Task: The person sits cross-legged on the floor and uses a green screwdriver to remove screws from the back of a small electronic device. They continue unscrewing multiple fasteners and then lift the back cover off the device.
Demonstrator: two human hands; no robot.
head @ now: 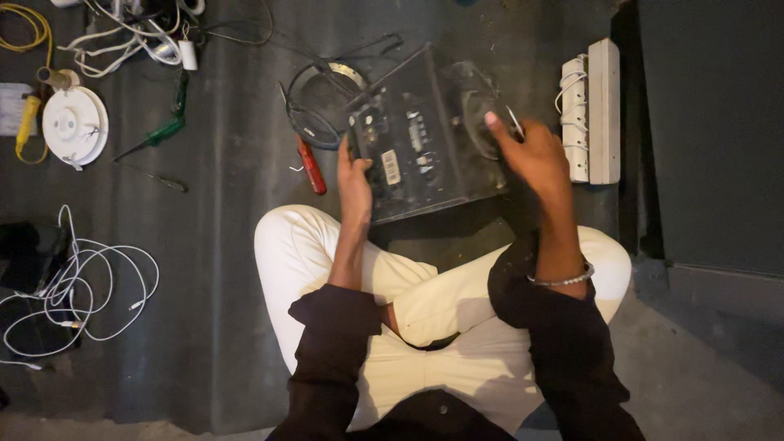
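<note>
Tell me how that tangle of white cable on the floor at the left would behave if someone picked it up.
The white cable looks thin and lies in loose loops, so it would probably flop and trail. It seems light. Its loops overlap and reach a dark object, so it may snag or drag that along.

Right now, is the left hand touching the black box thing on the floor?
Touching. The head view shows the left hand gripping the near-left edge of the black electronic box, its thumb lying across the top face.
</note>
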